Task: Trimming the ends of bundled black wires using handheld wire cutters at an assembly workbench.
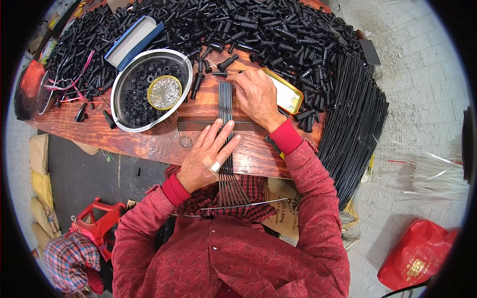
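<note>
My left hand (207, 154) lies flat with fingers spread across a row of thin black rods (225, 97), pressing them onto a dark bar (194, 123) on the table. A pale bandage wraps its thumb. Toward my lap the rods fan out, and a thin whitish stick (263, 202) crosses their near ends. My right hand (256, 94) is beside the rods' far ends, its fingers curled together. Whatever the fingertips hold, if anything, is too small to make out. Partly behind this hand sits a yellow-rimmed tin (285, 94) with a pale inside.
A metal bowl (119, 92) of small black rings holds a yellow-rimmed tin (151, 94) of shiny metal bits. Black tubular parts (278, 37) heap across the far table, beside a blue box (134, 42). Long black rods (348, 124) hang over the right edge. A red stool (97, 218) stands lower left.
</note>
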`<state>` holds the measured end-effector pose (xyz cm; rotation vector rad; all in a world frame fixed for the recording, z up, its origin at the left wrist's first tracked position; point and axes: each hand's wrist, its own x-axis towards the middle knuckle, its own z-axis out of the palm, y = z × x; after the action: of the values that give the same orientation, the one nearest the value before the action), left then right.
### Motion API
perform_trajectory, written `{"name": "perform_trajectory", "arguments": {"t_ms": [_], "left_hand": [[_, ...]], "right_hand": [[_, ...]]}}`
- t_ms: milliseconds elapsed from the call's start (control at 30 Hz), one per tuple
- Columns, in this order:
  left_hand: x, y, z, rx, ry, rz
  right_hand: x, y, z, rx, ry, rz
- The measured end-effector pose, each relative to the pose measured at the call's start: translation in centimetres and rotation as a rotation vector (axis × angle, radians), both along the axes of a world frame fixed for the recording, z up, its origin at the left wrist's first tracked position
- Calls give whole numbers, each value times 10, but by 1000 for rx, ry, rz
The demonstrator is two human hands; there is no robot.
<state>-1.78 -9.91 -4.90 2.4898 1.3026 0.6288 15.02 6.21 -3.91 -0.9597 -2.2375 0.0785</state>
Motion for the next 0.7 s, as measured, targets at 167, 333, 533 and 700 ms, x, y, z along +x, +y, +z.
{"name": "perform_trajectory", "arguments": {"t_ms": [167, 333, 533, 700], "left_hand": [[0, 1, -1, 26, 5, 8], [3, 0, 3, 14, -34, 14], [1, -1, 3, 32, 26, 10], [1, -2, 4, 29, -31, 20]], "right_hand": [[-1, 1, -1, -18, 20, -8], [-3, 6, -11, -57, 118, 21], [-1, 5, -8, -16, 120, 64], [15, -1, 10, -18, -12, 3]]}}
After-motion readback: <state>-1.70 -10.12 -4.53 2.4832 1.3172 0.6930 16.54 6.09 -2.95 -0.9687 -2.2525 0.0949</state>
